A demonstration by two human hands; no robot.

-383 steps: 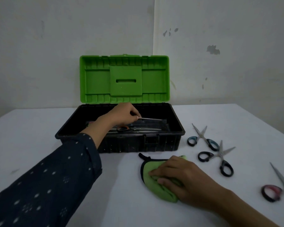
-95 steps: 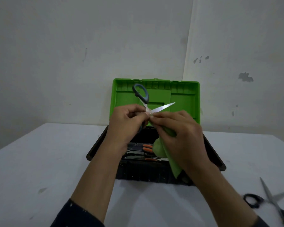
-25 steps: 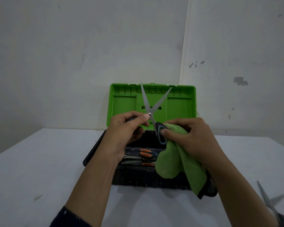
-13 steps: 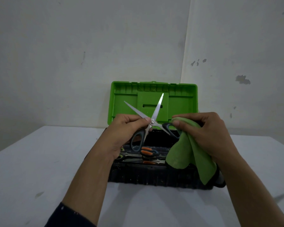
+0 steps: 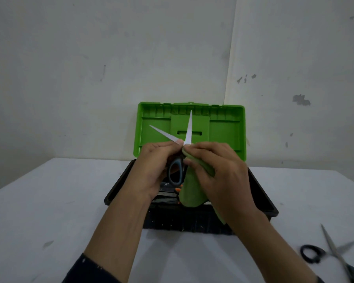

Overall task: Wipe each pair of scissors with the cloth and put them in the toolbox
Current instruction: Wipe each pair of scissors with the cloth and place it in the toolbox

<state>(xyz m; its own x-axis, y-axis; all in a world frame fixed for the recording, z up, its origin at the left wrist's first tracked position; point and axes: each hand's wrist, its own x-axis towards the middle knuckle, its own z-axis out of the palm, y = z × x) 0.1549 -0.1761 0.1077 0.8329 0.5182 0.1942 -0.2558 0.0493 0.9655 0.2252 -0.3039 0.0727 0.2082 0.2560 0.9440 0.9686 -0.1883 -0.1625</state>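
- Gripping the scissors (image 5: pixel 175 170) by the pivot, my left hand (image 5: pixel 151 170) holds blades at ten and twelve o'clock above the toolbox (image 5: pixel 262 193).
- My right hand (image 5: pixel 219 176), pinching the cloth (image 5: pixel 190 193), moved from handle to pivot; wiping unfinished.

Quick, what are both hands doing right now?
Left hand: closed, holding the grey-handled steel scissors, blades spread.
Right hand: closed, holding the green cloth at the blades' base.

Left hand (image 5: pixel 151 170) grips open scissors (image 5: pixel 176 160) (blades up) above the toolbox (image 5: pixel 262 197); right hand (image 5: pixel 219 172) pinches the green cloth (image 5: pixel 190 193) against them.
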